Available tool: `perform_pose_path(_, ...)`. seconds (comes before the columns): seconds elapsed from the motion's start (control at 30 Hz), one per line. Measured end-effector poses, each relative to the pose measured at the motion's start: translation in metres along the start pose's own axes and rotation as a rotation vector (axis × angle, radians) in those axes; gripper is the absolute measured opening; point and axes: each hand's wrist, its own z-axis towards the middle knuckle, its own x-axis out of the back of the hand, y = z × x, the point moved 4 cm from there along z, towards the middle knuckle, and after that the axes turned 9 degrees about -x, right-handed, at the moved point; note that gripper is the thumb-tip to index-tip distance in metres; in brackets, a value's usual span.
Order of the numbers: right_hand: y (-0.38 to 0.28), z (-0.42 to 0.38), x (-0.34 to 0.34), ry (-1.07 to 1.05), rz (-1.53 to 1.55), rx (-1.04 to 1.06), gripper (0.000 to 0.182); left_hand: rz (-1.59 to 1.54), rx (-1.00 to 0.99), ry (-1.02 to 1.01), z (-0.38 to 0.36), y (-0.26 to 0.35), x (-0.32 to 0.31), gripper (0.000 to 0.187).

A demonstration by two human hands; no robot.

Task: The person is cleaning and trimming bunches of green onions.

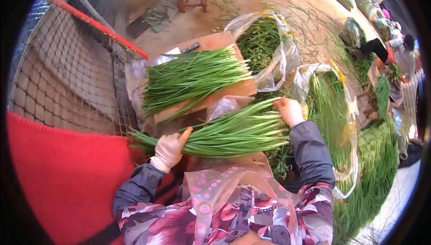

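Note:
A loose bunch of garlic chives [233, 132] lies across in front of my body, pale ends to the right. My left hand [169, 150], in a thin whitish glove with an orange covering on one finger, is closed around the leafy side. At the pale ends, my right hand [289, 110] has its fingers closed on some upper stalks. Just beyond, a larger pile of chives [193, 76] rests on a wooden board [231, 91]. A knife [191, 48] with a dark handle lies at the board's far edge, its blade partly covered.
Beyond the board stands a plastic bag [283, 58] of green trimmings. To the right are another bag [352, 132] with chives and a large heap of chives [377, 164]. A red cloth [67, 173] and wire mesh [67, 65] border the left. Another person [399, 56] works far right.

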Motion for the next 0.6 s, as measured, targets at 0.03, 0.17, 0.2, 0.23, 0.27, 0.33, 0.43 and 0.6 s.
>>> perform_pose_path(0.03,0.005,0.006,0.013,-0.023,0.177,-0.215,0.019,0.014,-0.012,0.016,-0.004,-0.004,-0.006,0.064)
perform_pose_path(0.17,0.042,-0.047,0.032,-0.519,-0.782,-0.201,0.024,-0.15,0.072,-0.026,-0.014,-0.013,-0.023,0.065)
perform_pose_path(0.2,0.063,-0.064,0.033,-0.33,-0.807,-0.075,0.025,-0.181,0.063,-0.001,-0.009,-0.012,-0.029,0.067)
perform_pose_path(0.23,0.067,-0.069,0.023,-0.156,-0.842,0.102,0.029,-0.194,0.106,0.03,-0.017,-0.015,-0.029,0.068)
perform_pose_path(0.27,0.049,-0.063,0.031,-0.068,-0.53,0.058,0.027,-0.202,0.126,0.0,-0.018,-0.015,-0.03,0.07)
perform_pose_path(0.33,0.027,-0.055,0.038,-0.021,0.031,0.014,0.024,-0.2,0.1,0.018,-0.016,-0.009,-0.028,0.071)
perform_pose_path(0.43,-0.007,-0.061,0.036,-0.081,0.345,0.212,0.022,-0.104,0.103,0.015,-0.018,-0.003,-0.029,0.074)
perform_pose_path(0.6,-0.032,-0.06,0.004,-0.223,-0.023,0.067,0.038,-0.082,0.075,0.045,-0.015,0.001,-0.027,0.075)
